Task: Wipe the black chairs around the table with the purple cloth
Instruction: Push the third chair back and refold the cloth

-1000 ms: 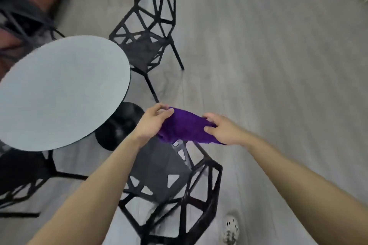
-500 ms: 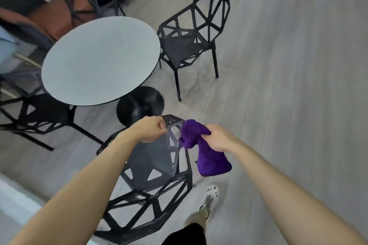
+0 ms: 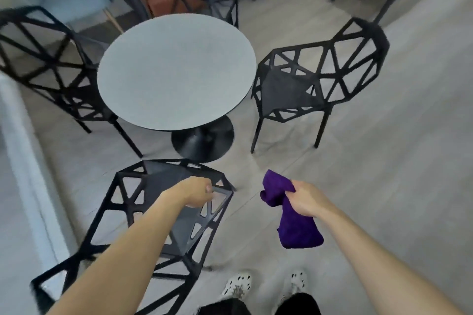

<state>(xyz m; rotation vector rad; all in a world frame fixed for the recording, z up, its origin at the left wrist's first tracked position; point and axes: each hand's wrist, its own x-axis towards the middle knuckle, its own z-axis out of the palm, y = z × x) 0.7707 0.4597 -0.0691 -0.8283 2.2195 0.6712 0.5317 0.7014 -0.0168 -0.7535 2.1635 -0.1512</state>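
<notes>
Head view: right hand (image 3: 305, 199) clenched round a bunched purple cloth (image 3: 294, 227), left hand (image 3: 197, 192) gripping the nearest black lattice-frame chair (image 3: 163, 179).
The cloth hangs in the air below the right fist, clear of that chair, which stands just left of it. Beyond both grips stands the round grey pedestal table (image 3: 176, 71); another black lattice chair (image 3: 291, 94) sits ahead of the cloth hand, a third black chair (image 3: 84, 97) far left.
</notes>
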